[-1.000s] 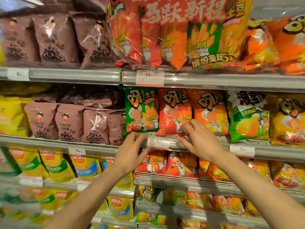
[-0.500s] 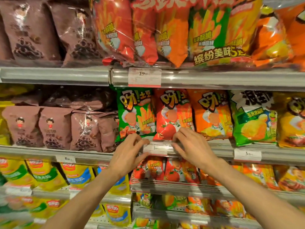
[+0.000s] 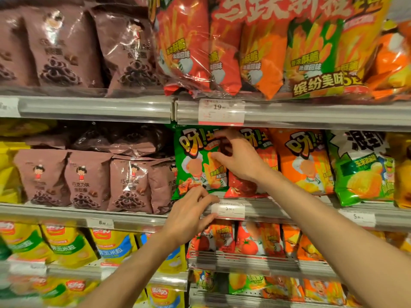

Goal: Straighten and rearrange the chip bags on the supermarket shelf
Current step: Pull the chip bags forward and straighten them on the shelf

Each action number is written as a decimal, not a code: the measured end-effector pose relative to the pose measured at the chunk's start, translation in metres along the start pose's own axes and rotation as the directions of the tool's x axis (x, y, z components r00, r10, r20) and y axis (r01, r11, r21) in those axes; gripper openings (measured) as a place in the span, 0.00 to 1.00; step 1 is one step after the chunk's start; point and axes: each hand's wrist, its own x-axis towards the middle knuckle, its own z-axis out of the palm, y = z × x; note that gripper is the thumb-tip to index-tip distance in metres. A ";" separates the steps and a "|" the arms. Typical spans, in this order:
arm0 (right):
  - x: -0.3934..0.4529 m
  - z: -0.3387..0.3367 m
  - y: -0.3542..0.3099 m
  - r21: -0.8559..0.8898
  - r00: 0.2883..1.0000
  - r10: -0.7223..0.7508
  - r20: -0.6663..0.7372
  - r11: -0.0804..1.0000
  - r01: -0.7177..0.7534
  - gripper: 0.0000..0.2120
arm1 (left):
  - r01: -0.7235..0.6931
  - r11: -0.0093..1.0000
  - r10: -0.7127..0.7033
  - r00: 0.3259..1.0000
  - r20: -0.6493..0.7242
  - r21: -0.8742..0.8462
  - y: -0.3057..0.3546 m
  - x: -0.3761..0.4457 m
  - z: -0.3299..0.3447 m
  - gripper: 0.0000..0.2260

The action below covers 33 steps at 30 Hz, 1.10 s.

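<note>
Head view: step in hand looks like squaring up the green chip bag (image 3: 195, 161) at the left end of the mid-shelf chip row, just beside the red chip bag (image 3: 251, 174), w/ the orange chip bag (image 3: 304, 161) next along. Right hand (image 3: 240, 158) is up at the green bag's upper right edge, fingers curled and thumb opposed, seems to pinch the foil where it overlaps the red bag; exact contact is partly hidden by the hand itself. Left hand (image 3: 191, 214) sits at the bag's bottom edge by the shelf rail (image 3: 278, 207), fingers bent w/ tips at the crimped bottom seam, thumb near the price tag (image 3: 228, 210); prob holding the seam but can't tell for sure. Next move, my guess: pull the bag upright and flush w/ its neighbours, keep the bottom seam behind the rail lip, don't drag the red bag along. Materials: bags are glossy printed foil/plastic, puffy pillow shape, air-filled, so they'll crinkle, slip and bulge under a squeeze; light grip needed. Rail is grey metal w/ clear plastic strip, tag is paper. Brown snack bags (image 3: 89, 178) to the left are matte-ish w/ some sheen, flat-bottomed, standing upright. Big multipack (image 3: 266, 47) above is wrapped in clear, shiny, wrinkled film.
</note>
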 end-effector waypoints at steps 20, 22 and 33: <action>0.017 0.020 -0.011 0.022 0.989 0.150 0.002 0.988 -0.150 0.50 | -0.015 0.999 0.015 1.000 -0.012 -0.040 -0.006 -0.001 0.004 0.16; 0.015 0.019 -0.012 0.009 0.989 0.149 0.015 0.989 -0.149 0.50 | -0.014 0.999 0.013 1.000 -0.022 -0.041 -0.006 -0.002 0.004 0.16; -0.017 0.001 -0.012 0.008 0.979 0.176 -0.104 0.984 -0.176 0.23 | -0.010 1.000 0.010 0.998 -0.060 0.000 0.008 -0.005 0.003 0.15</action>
